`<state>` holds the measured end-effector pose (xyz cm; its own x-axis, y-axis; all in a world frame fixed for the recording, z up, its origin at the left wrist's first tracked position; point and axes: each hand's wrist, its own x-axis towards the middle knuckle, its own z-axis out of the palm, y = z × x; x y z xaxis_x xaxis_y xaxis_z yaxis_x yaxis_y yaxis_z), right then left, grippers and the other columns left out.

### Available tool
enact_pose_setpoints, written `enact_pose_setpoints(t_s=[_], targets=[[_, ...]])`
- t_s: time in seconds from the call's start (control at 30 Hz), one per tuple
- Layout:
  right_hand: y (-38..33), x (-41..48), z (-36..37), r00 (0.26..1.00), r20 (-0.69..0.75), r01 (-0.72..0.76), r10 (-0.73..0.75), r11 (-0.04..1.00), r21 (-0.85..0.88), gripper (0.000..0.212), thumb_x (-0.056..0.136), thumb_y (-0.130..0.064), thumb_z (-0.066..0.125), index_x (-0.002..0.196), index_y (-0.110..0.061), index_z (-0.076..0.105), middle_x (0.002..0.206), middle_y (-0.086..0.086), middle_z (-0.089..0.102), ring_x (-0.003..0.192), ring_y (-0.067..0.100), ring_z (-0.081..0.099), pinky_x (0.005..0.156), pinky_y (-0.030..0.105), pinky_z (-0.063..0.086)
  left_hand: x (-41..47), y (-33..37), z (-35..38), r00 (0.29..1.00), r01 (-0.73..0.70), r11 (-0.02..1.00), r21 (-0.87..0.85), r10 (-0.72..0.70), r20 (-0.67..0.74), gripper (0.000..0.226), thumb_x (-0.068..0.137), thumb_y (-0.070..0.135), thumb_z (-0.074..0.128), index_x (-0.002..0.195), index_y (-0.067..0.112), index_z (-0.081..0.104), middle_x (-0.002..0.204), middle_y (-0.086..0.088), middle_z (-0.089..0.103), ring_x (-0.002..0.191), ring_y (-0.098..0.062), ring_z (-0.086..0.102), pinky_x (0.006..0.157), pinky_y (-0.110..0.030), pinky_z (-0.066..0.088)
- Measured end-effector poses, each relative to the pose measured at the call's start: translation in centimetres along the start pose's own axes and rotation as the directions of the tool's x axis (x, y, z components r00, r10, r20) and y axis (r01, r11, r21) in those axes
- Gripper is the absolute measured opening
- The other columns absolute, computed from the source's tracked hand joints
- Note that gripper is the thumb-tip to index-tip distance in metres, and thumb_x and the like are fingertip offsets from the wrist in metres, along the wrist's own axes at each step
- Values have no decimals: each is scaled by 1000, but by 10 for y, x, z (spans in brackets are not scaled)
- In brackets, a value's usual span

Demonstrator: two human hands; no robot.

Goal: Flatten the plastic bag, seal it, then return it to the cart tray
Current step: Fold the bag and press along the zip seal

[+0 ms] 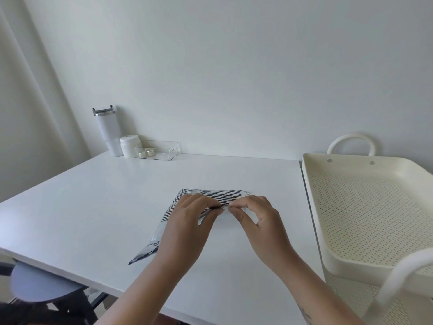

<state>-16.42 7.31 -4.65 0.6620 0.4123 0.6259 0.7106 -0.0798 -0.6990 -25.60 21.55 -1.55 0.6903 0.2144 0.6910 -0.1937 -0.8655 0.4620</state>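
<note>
Your left hand [187, 221] and right hand [255, 216] lie over the striped plastic bag [210, 194] lying flat on the surface [93, 195], fingers [233, 211] pinched together on its near edge. You look mid-seal; the cart tray [314, 165] beside it waits empty.

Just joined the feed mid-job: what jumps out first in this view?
Both hands meet at the table's middle: the left hand and right hand pinch one edge of a black-and-white striped plastic bag lying on the white table. To the right stands the cream perforated cart tray, nothing visible in it. At the far left corner sit a white tumbler, a white jar and a clear box.
</note>
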Motion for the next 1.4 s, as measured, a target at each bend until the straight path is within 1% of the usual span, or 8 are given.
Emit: enact_pose_setpoints(t_s=[0.33,0.47,0.63,0.73,0.83,1.0,1.23,1.4], targets=[[-7,12,-8,994,110,17,-19,1000,20,8,91,-22,64,93,-29,67,90,-14,64,98,12,56,82,18,43,6,6,8,997,-68,994,88,64,51,4,91,9,59,91,11,63,83,4,60,83,-18,53,69,-36,48],[-1,9,-10,997,75,-24,19,997,69,7,92,-18,62,91,-24,66,90,-11,61,96,15,59,83,21,44,3,1,9,996,-51,993,104,43,78,7,88,22,66,90,16,65,86,9,62,86,-15,55,71,-32,48],[9,1,-13,998,57,-38,34,997,65,6,92,-16,62,92,-22,64,91,-11,59,96,15,58,84,19,44,0,1,19,998,-29,993,111,23,52,19,82,10,72,72,13,56,67,7,53,66,-18,47,57,-33,41],[12,-8,-10,997,59,-52,48,997,57,13,92,-18,62,97,-30,60,99,-14,61,103,12,58,86,10,40,1,4,29,998,-49,986,156,44,37,22,81,8,73,70,15,55,65,8,52,65,-18,46,58,-34,41],[17,-10,-9,999,6,-46,46,999,15,15,88,-12,67,89,-27,64,88,-13,64,92,12,60,79,8,40,-2,5,37,996,-77,981,180,68,60,15,81,15,74,75,20,61,69,11,58,70,-17,50,62,-33,43],[30,-13,-12,994,-45,-98,98,995,2,17,82,-3,72,82,-20,68,81,-11,66,83,12,61,72,13,43,-12,-4,43,998,-19,986,166,9,64,10,79,21,77,82,21,67,77,13,63,76,-15,53,64,-30,44],[37,-22,-13,997,5,-77,78,994,-83,15,88,-12,67,96,-25,67,92,-15,64,95,10,59,81,13,42,-14,-4,60,993,-52,964,262,22,114,15,80,11,74,77,19,61,74,10,62,73,-17,57,65,-33,44],[42,-22,-15,994,-6,-113,113,981,-157,18,87,-9,67,84,-27,66,84,-15,63,90,7,58,74,24,49,-21,-5,65,990,-94,955,281,60,130,12,77,21,78,80,19,66,76,9,65,74,-20,58,65,-33,46]])
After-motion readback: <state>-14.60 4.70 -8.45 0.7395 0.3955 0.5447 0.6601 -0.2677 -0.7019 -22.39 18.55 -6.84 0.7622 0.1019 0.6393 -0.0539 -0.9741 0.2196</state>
